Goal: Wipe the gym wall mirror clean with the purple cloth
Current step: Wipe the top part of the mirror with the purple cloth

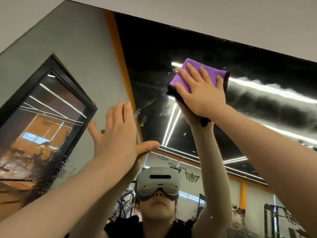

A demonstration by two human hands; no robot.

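**Purple cloth pressed high on the mirror**

Purple cloth (200, 75) folded into a flat pad, lying against the wall mirror (257, 103) high up, near the top edge and right of centre. Pinned there under the right hand (202, 93), palm flat, fingers straight and spread across the cloth, fingertips pointing up and left. Right forearm rising from the lower right corner, stretched up and inward to the glass. Dark underside of the cloth showing at the left and right edges of the pad.

Left hand (118, 134) raised lower and further left, holding nothing, fingers straight and close together, thumb stuck out to the right; palm set against the glass, meeting its own reflection. Left forearm running up from the lower left corner.

Streaky wet smear across the glass right of the cloth, over reflected strip lights. Droplets beading on the lower left part of the glass. Reflected in the mirror: both raised arms, a grey headset (158, 183), an orange stripe (120, 54), grey walls, a dark-framed window (46, 121), gym racks low down.
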